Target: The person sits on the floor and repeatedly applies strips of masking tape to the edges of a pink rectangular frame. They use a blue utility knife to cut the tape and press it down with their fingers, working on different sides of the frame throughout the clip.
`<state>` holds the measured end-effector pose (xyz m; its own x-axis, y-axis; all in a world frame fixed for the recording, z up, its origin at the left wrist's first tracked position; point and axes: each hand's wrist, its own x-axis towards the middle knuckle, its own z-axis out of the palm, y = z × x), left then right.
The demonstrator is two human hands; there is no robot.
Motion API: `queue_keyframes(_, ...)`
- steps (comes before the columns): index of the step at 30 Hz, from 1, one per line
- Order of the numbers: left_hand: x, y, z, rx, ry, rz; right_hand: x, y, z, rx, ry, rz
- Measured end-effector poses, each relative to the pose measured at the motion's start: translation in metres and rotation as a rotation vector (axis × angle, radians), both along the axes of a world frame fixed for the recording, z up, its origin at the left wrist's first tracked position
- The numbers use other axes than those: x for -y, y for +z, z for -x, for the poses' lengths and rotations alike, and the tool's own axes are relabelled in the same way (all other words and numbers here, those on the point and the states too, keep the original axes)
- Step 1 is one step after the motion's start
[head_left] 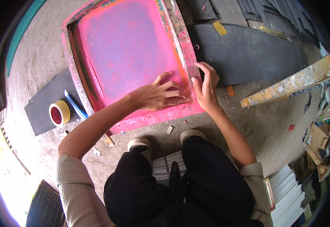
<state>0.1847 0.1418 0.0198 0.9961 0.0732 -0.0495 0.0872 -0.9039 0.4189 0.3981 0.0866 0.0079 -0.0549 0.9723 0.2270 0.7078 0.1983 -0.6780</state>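
Whatever print there is on the small packets at the far right, or inside the tape roll, is too small to read. The pink frame lies on the floor just in front of the person's shoes, its longer sides running away from the body and leaning to the left, its far end cut off at the upper edge of the view. Within its raised rails, the screen shows a mauve field speckled with pink and bordered in brighter pink. The left hand is open, fingers spread over the screen's near right corner; whether anything small sits under the fingertips cannot be told. The right hand is loosely curved at the right rail by that same corner, thumb and fingers apart. To the left, a dark board carries the tape roll, pale yellow with a red core, and a blue cutter slanting toward the frame. A black board lies to the right, near a paint-marked beam. Beyond the beam, a wooden crate holds jumbled scraps.
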Motion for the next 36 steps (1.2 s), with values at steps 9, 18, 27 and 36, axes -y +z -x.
queue_keyframes(9, 0.004, -0.007, 0.007, -0.128, 0.134, 0.085, 0.000, 0.001, -0.002, 0.003, 0.005, -0.012)
queue_keyframes(18, 0.002, -0.009, 0.007, -0.030, -0.003, 0.014, 0.000, 0.000, 0.000, -0.003, -0.010, -0.029)
queue_keyframes(27, 0.036, 0.022, 0.017, 0.106, 0.537, 0.847, -0.001, -0.001, 0.000, -0.023, -0.016, -0.042)
queue_keyframes(36, 0.045, 0.029, 0.003, 0.054, 0.670, 1.183, 0.000, 0.001, 0.000, -0.016, -0.016, -0.009)
